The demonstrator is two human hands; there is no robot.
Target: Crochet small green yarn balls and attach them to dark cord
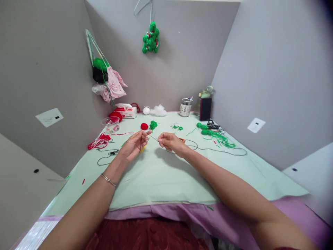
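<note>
My left hand (pixel 134 143) is closed, its fingers pinching a thin dark cord (pixel 153 138). A short taut length of the cord runs across to my right hand (pixel 170 141), whose thumb and fingers are also pinched on it. From the right hand the cord loops over the cloth to the right; more dark cord lies left of my left wrist. A small yellow piece (pixel 143 148) shows under my left fingers, its kind unclear. An orange object (pixel 182 140) is partly hidden behind my right hand. Just beyond the hands sit a red yarn ball (pixel 144 126) and green yarn (pixel 153 125).
Red yarn (pixel 100 141) and a clear plastic tub (pixel 111 124) lie left. Green yarn balls (pixel 205 132) and black-handled scissors (pixel 213 125) lie right. A tissue pack (pixel 127 111), pen holder (pixel 185 107) and phone (pixel 205 109) stand at the back. A bag (pixel 116 83) hangs on the wall.
</note>
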